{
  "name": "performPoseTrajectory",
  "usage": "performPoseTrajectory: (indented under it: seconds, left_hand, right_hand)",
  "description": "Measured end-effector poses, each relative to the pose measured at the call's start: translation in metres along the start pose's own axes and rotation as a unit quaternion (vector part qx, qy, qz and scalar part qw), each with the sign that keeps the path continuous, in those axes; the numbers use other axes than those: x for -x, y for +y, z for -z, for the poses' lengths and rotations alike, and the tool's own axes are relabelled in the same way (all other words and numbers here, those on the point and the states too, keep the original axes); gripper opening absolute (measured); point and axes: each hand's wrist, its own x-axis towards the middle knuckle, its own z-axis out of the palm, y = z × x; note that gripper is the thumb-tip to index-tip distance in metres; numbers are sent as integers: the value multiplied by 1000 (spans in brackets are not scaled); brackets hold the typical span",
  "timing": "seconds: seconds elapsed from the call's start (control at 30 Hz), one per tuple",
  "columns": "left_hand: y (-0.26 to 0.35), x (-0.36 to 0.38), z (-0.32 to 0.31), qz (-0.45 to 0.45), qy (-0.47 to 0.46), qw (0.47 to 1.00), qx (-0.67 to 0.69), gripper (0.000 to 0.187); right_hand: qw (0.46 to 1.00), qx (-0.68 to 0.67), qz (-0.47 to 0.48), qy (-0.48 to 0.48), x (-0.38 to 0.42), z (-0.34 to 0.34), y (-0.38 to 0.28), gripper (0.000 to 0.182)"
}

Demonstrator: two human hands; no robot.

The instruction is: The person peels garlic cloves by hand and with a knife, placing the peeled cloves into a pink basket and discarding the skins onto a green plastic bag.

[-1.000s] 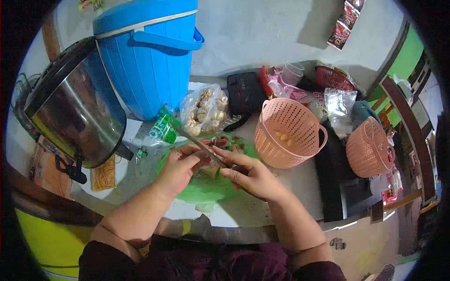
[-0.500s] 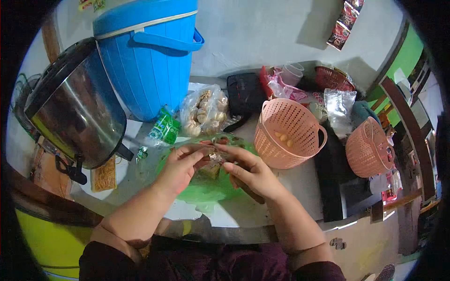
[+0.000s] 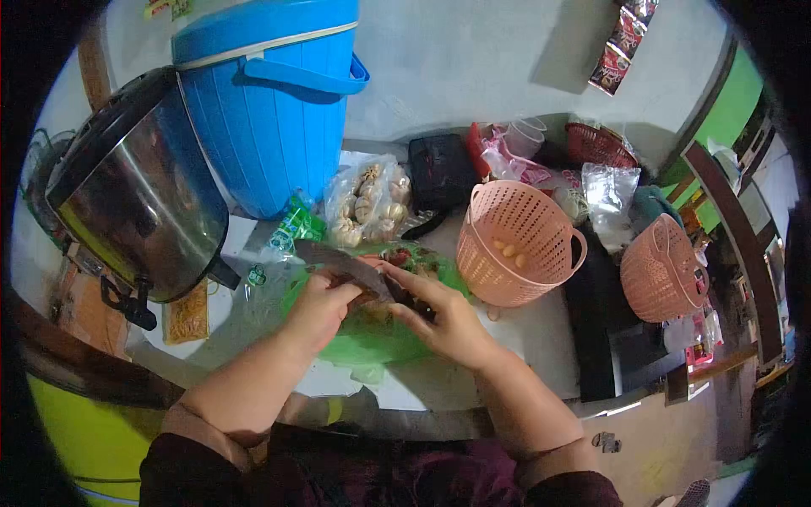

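Green plastic bag (image 3: 372, 338) is spread on the counter (image 3: 541, 338) right in front of me, and both my hands are over it. My right hand (image 3: 448, 321) is closed around the handle of a knife (image 3: 342, 260), with the blade pointing away to the left, across the top of my left hand (image 3: 321, 308). That left hand is curled shut on something small and reddish-brown, pinched right up against the blade; honestly can't tell what it is, my fingers cover most of it. Some more reddish bits (image 3: 405, 253) are lying on the far edge of the bag.

Just past my hands sits a clear bag of garlic bulbs (image 3: 367, 203), leaning near the big blue cooler (image 3: 266, 101). Left of that is a steel pot (image 3: 139, 194), tilted on its side. To the right of my hands, just beside the green bag, there's a pink basket (image 3: 515, 245) with a few small yellowish pieces at the bottom, and a second pink basket (image 3: 663, 266) well apart from it, further right. A black pouch (image 3: 443, 169) sits behind the first basket, and a small green packet (image 3: 296, 226) lies between the cooler and the knife.
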Motion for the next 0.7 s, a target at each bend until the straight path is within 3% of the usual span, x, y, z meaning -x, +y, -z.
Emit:
performPoseTrajectory:
  seconds: [0.07,0.17,0.37,0.7]
  left_hand:
    - [-4,-3,4,-8,-9,1000,-12,26]
    - [-2,-1,4,-14,-10,1000,9,28]
    - [0,0,0,-13,24,1000,8,28]
    - [-2,-1,3,4,-9,999,51,27]
  right_hand:
    - [999,1,30,18,1,-7,8,54]
    - [1000,2,-23,-15,1,-3,-4,55]
    - [996,83,9,1,0,-3,-2,54]
    - [984,174,-5,37,4,-4,-9,53]
